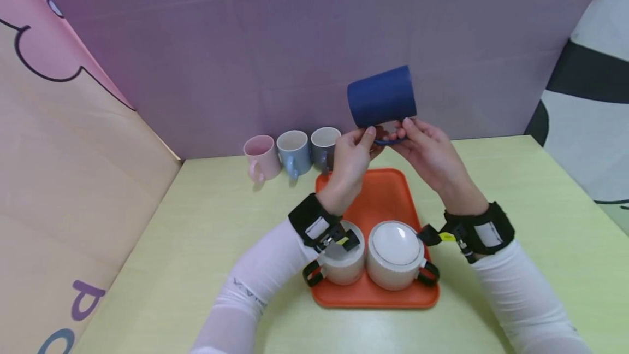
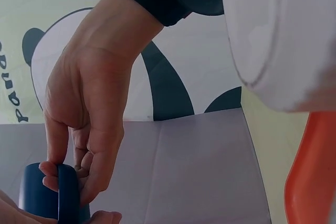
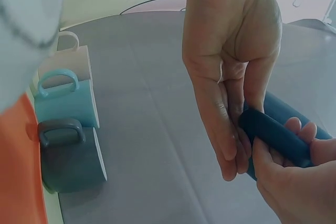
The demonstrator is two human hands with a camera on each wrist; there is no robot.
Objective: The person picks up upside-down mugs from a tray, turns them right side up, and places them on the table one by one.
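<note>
Dark blue mug [image 1: 382,96], held in the air above the far end of the orange tray [image 1: 388,193]. Both your hands meet at its handle, which points down toward you. Your left hand [image 1: 350,161] pinches the handle from the left with thumb and fingertips; in the left wrist view the fingers [image 2: 86,182] curl around the blue loop. Your right hand [image 1: 428,154] pinches the same handle from the right, its fingers [image 3: 223,140] closed on the bar of the handle in the right wrist view. The mug is tilted, its body rising away from the hands toward the purple back wall [image 1: 295,42].

On the near end of the tray stand two white cups [image 1: 395,255] with black handles, side by side and touching or nearly so. Beyond the tray, against the wall, a pink mug [image 1: 260,157], a light blue mug [image 1: 294,152] and a grey mug [image 1: 323,146] stand in a row on the yellow-green table [image 1: 196,223].
</note>
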